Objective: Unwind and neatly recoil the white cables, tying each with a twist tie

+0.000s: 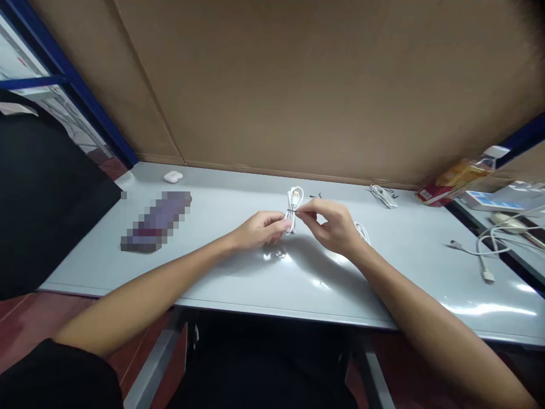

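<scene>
Both hands raised just above mid-bench (238, 272), left hand (261, 229) in closed grip on coiled white cable (293, 207), right hand (334, 227) pinching black tie (292, 211) at its waist; further back, loose white cable (483, 250) right, second bundled cable (383, 196), earbud case (173, 176) far left.

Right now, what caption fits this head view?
Two bare hands, left hand and right hand, pinch a bundled white cable above a grey table.
</scene>
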Demonstrator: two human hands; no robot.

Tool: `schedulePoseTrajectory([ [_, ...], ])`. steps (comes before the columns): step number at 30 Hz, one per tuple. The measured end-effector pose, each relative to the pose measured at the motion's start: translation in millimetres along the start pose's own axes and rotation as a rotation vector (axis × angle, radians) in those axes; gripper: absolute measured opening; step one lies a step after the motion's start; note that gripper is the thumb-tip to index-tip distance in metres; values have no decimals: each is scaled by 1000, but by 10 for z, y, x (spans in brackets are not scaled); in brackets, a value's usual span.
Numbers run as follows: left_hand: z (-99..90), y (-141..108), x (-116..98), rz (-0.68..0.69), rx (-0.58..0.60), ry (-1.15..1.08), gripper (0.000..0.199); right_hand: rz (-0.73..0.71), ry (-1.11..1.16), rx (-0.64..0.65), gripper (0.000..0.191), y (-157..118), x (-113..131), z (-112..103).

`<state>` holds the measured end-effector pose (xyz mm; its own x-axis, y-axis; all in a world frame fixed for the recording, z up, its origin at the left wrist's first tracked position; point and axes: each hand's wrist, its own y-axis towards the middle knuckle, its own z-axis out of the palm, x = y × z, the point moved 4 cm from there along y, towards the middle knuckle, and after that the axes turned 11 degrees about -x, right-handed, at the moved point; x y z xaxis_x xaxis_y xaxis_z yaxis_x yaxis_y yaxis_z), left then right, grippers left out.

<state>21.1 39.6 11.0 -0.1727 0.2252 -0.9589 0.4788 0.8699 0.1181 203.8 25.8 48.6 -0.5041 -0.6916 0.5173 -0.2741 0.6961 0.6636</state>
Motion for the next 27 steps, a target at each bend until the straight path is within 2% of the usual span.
schedulePoseTrajectory([
  [3,37,-8,11,-96,-26,-17,43,-126,-97,33,24,-18,-71,42],
  [8,-6,11,75,-236,-33,-30,45,-408,-374,198,41,-62,-65,166],
  [13,-69,-9,108,-290,-12,102,49,-520,-457,268,41,-99,22,221],
  [15,-83,-34,86,-254,-17,208,53,-555,-474,278,41,-123,40,249],
  [17,-109,-55,41,-157,-74,377,52,-568,-488,305,39,-147,32,290],
  [21,-160,-88,-31,12,-207,630,36,-457,-484,372,30,-173,-37,369],
  [27,-60,-89,-101,216,-67,603,24,-286,-427,353,24,-180,-50,340],
])
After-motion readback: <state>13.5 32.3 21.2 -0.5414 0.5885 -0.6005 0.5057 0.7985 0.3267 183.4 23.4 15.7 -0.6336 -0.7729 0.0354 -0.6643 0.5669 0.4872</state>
